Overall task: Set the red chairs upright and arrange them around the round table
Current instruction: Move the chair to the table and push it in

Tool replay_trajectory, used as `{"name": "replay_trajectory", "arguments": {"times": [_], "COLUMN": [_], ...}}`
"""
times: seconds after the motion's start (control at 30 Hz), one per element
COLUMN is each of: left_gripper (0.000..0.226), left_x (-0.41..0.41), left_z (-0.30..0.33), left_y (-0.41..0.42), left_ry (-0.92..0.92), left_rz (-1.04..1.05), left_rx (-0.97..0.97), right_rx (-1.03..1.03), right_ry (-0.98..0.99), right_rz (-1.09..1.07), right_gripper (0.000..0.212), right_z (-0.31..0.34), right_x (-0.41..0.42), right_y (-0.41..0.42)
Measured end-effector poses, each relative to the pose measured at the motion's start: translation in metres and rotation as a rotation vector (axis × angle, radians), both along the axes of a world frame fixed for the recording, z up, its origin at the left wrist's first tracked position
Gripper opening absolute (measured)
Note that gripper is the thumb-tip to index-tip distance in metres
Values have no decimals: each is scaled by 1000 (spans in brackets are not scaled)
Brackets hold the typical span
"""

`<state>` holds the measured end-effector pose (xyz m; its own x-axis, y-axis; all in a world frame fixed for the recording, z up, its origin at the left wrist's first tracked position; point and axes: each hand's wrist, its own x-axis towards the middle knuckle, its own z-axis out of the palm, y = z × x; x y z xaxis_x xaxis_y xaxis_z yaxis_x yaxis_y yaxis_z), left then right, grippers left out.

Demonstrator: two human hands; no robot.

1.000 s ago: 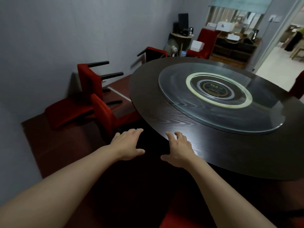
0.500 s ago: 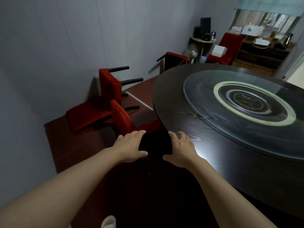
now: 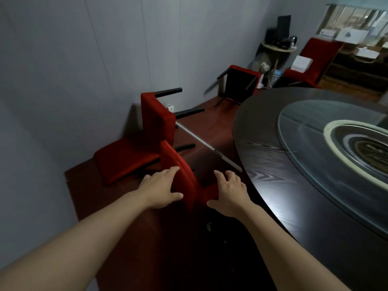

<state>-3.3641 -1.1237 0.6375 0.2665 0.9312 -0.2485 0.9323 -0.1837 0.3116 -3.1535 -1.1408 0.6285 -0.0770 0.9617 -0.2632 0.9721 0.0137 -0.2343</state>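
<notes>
An upright red chair (image 3: 180, 171) stands at the near left edge of the dark round table (image 3: 273, 164). My left hand (image 3: 161, 190) hovers with straight fingers just left of its backrest, and my right hand (image 3: 228, 192) is spread open over its seat by the table edge. Neither hand grips anything. Behind it a second red chair (image 3: 151, 131) lies tipped on its back by the wall, black legs pointing right. A third red chair (image 3: 239, 82) lies overturned farther back with its dark underside showing.
A glass turntable (image 3: 304, 143) covers the table's middle. A metal floor strip (image 3: 207, 147) runs between chairs and table. At the back stand a fan (image 3: 263, 68), a small round stand (image 3: 279, 49), another red chair (image 3: 315, 59) carrying a white box, and shelving.
The view has swung left and closer, so the chairs sit nearer the middle of the frame. Both hands have moved from the table edge to either side of the upright chair's backrest.
</notes>
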Motion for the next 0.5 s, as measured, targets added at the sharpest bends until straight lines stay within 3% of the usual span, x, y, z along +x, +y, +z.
{"name": "replay_trajectory", "arguments": {"times": [0.5], "left_gripper": [87], "left_x": [-113], "left_z": [-21], "left_y": [231], "left_ry": [76], "left_rz": [-8], "left_rx": [-15], "right_rx": [-44], "right_ry": [93], "right_rz": [-8], "right_gripper": [94], "right_z": [-48], "right_x": [-131], "right_y": [247]}}
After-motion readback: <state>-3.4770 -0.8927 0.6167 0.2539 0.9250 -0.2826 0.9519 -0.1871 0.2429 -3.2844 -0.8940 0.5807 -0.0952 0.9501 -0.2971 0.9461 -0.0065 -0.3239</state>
